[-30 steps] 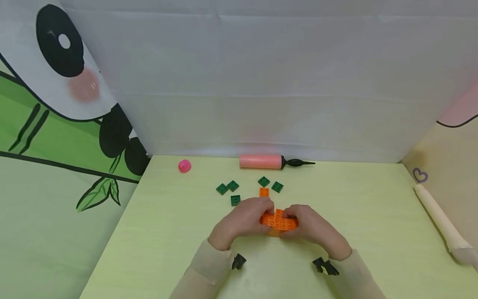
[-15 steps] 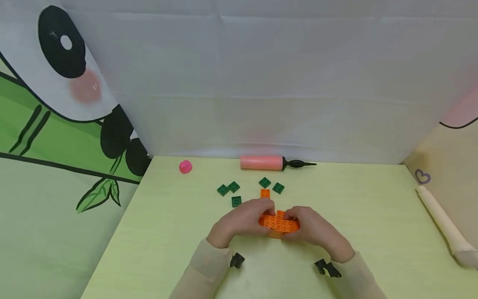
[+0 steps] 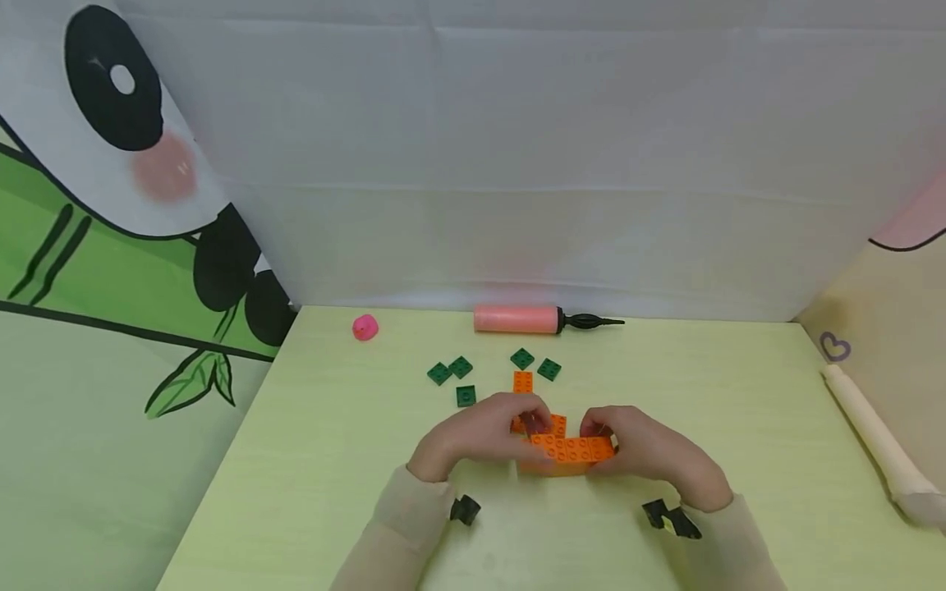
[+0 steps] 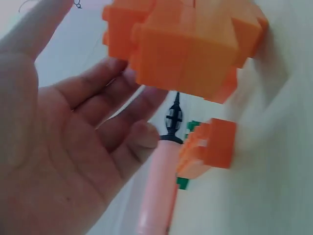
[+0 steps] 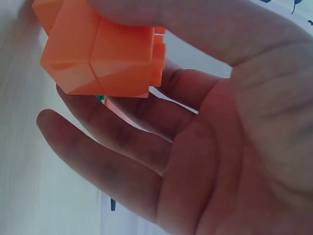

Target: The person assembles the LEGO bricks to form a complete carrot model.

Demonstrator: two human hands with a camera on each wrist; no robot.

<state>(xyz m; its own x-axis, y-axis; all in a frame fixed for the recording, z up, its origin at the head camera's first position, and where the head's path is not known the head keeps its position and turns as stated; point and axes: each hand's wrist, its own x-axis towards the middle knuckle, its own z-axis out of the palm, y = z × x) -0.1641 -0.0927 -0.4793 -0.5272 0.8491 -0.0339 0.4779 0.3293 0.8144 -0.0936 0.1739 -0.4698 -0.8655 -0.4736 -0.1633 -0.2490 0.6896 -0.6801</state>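
Note:
Joined orange building bricks (image 3: 572,449) sit low over the table between both hands, their studs facing up in the head view. My left hand (image 3: 476,431) holds the left part, fingers behind and thumb at the front; its fingers hide some of the bricks. At the right end, my right hand (image 3: 654,451) pinches a brick between thumb and fingers. The right wrist view shows the thumb lying over smooth orange brick sides (image 5: 120,58), while the lower fingers spread below. Large orange bricks (image 4: 183,58) appear beside the left fingers in the left wrist view.
Beyond the hands lies another orange brick (image 3: 523,382). Several small green bricks (image 3: 466,396) are scattered around it. A pink pump (image 3: 517,319) with a black end lies near the back wall, and a pink toy (image 3: 365,327) at back left. A pale roll (image 3: 875,439) lies along the right side.
The right hand has moved right and slightly nearer, with the front row of orange bricks shifting the same way. The left fingers now cover the left part of the bricks.

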